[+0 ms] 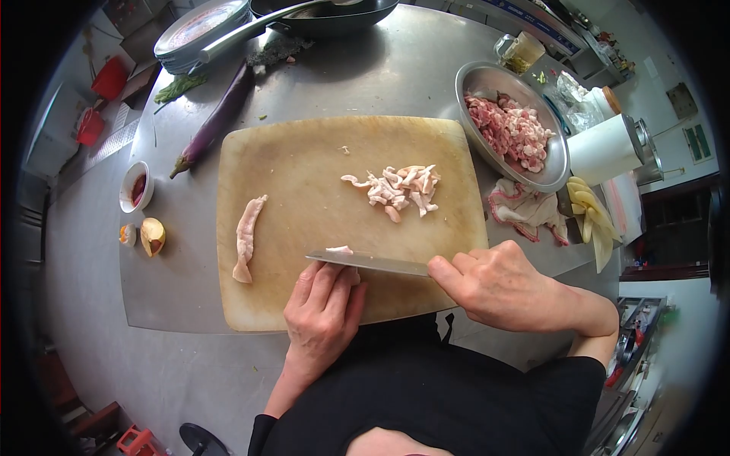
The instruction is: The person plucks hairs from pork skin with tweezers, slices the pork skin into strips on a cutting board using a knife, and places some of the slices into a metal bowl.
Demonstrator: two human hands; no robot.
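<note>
My right hand (498, 285) is closed round the handle of a kitchen knife (372, 263), its blade lying across the front of the cutting board (304, 163). Fingers curled, my left hand (325, 298) presses a pale piece of meat (354, 278) against the board beside the blade; most of that piece is hidden by the fingers and knife. A small cut bit (340, 249) shows just beyond the blade. Farther back lies a heap of cut meat strips (399, 188). One longer strip of meat (247, 239) rests alone on the board's left side.
A steel bowl of chopped meat (511, 129) stands at the back right, above a crumpled cloth (526, 209). Left of the board are an eggplant (217, 121), a small sauce bowl (137, 188) and a cut round item (153, 236). Plates (199, 30) and a wok (327, 21) sit behind.
</note>
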